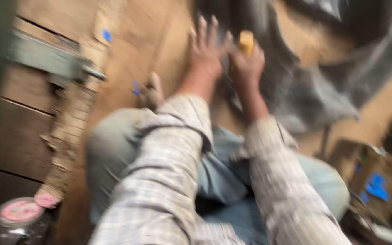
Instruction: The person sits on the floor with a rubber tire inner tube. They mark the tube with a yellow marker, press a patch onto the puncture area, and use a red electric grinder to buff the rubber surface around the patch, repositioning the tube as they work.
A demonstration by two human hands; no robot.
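The picture is motion-blurred. My left hand lies flat with fingers spread on a large grey rubber sheet or tube spread over the brown floor. Right beside it, my right hand is closed around a small yellow-handled tool, its tip hidden against the grey material. Both arms wear checked sleeves. My legs in pale blue-grey trousers are folded below, and a bare foot shows to the left of the hands.
A green metal piece and a stack of worn boards run along the left. A round pink-lidded tin sits at bottom left. At the lower right stands a box with blue scraps.
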